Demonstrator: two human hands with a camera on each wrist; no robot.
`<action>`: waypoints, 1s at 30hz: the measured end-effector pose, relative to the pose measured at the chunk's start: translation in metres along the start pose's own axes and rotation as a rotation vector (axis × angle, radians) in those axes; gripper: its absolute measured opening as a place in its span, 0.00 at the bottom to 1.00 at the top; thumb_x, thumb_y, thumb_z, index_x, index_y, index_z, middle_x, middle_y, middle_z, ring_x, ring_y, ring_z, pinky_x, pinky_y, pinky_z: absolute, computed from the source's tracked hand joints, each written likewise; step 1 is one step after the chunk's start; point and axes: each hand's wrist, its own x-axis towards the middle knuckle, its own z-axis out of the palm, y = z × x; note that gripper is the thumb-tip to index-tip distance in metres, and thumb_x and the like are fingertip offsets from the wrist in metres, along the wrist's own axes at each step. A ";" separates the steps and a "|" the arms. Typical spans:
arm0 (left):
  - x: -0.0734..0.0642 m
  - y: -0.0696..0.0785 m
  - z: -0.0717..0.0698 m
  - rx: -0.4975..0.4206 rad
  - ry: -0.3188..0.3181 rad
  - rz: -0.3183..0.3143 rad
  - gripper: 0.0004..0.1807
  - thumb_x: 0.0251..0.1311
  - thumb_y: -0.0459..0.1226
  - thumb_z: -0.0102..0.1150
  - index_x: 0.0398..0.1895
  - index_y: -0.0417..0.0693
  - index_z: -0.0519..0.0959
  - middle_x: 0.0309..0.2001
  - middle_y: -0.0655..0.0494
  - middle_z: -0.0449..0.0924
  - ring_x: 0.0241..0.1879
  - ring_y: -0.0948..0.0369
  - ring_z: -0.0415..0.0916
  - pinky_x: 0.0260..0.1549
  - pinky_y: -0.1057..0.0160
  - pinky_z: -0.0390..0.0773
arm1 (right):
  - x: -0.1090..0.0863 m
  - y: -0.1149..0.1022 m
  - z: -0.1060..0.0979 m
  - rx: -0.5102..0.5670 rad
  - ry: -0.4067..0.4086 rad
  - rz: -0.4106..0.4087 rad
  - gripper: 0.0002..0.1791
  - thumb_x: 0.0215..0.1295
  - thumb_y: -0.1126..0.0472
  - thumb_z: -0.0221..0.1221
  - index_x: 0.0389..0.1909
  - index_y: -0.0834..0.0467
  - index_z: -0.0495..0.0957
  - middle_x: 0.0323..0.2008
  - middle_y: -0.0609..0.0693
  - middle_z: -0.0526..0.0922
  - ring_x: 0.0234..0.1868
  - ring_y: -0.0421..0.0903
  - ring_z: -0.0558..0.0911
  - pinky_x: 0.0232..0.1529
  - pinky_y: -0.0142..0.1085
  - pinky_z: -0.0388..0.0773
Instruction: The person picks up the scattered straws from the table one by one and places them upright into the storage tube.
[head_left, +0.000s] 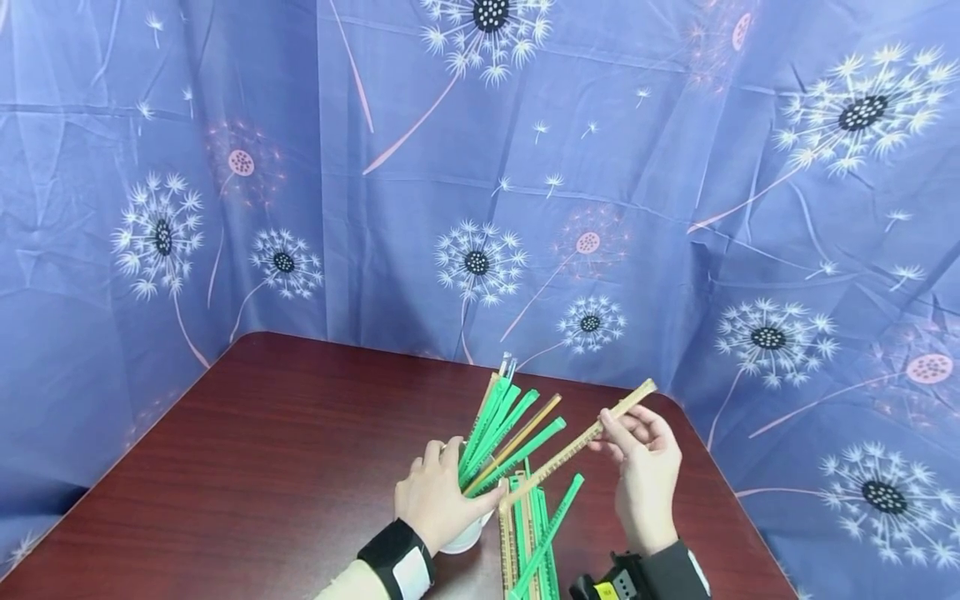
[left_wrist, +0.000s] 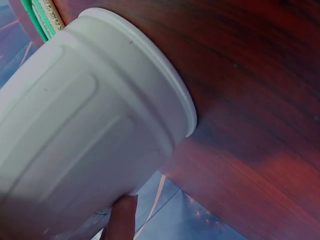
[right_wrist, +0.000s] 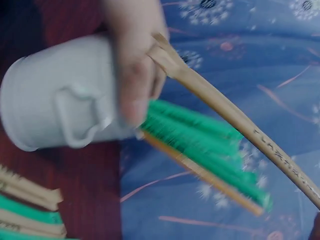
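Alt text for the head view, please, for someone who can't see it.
A person's right hand pinches a long, slim tan stick while the left hand grips a round white cup holding green and tan sticks. More sticks lie on a red-brown table before blue dandelion-print fabric.

head: high, forward-down, farthest | left wrist: closest, tilted | right wrist: near, tilted | all share mug (left_wrist: pixel 85 125)

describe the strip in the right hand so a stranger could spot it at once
Start at the dark red table and look right of the white cup to the right hand. It pinches a long tan strip, slanting up rightward in the head view. Unlike the strips in the cup or on the table, only this one is in that hand.
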 end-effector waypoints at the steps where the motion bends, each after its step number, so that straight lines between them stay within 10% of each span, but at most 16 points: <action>1: 0.000 0.000 0.000 0.000 0.000 0.002 0.53 0.39 0.76 0.55 0.62 0.49 0.77 0.50 0.48 0.77 0.39 0.50 0.77 0.24 0.46 0.79 | 0.000 -0.002 0.002 0.033 0.001 -0.036 0.15 0.58 0.73 0.65 0.44 0.65 0.72 0.23 0.49 0.81 0.20 0.42 0.82 0.24 0.34 0.83; 8: 0.001 0.000 -0.001 -0.009 0.009 -0.008 0.54 0.39 0.78 0.52 0.62 0.49 0.77 0.50 0.49 0.78 0.39 0.51 0.77 0.24 0.47 0.79 | -0.009 0.017 0.014 -0.016 -0.063 -0.184 0.13 0.56 0.76 0.65 0.37 0.65 0.72 0.24 0.49 0.82 0.22 0.42 0.85 0.27 0.37 0.84; 17: 0.000 0.002 -0.001 0.000 -0.009 -0.018 0.56 0.39 0.79 0.50 0.62 0.49 0.78 0.50 0.49 0.78 0.40 0.50 0.78 0.25 0.46 0.79 | -0.025 0.062 0.020 -0.387 -0.103 -0.036 0.20 0.56 0.66 0.69 0.44 0.69 0.72 0.27 0.52 0.84 0.22 0.42 0.85 0.29 0.37 0.84; 30: -0.001 0.002 0.000 -0.004 0.014 -0.006 0.53 0.39 0.74 0.58 0.62 0.47 0.78 0.49 0.48 0.78 0.39 0.50 0.77 0.24 0.46 0.78 | -0.037 0.091 0.020 -0.510 -0.242 0.046 0.23 0.62 0.56 0.66 0.47 0.69 0.73 0.30 0.55 0.84 0.26 0.44 0.86 0.31 0.36 0.84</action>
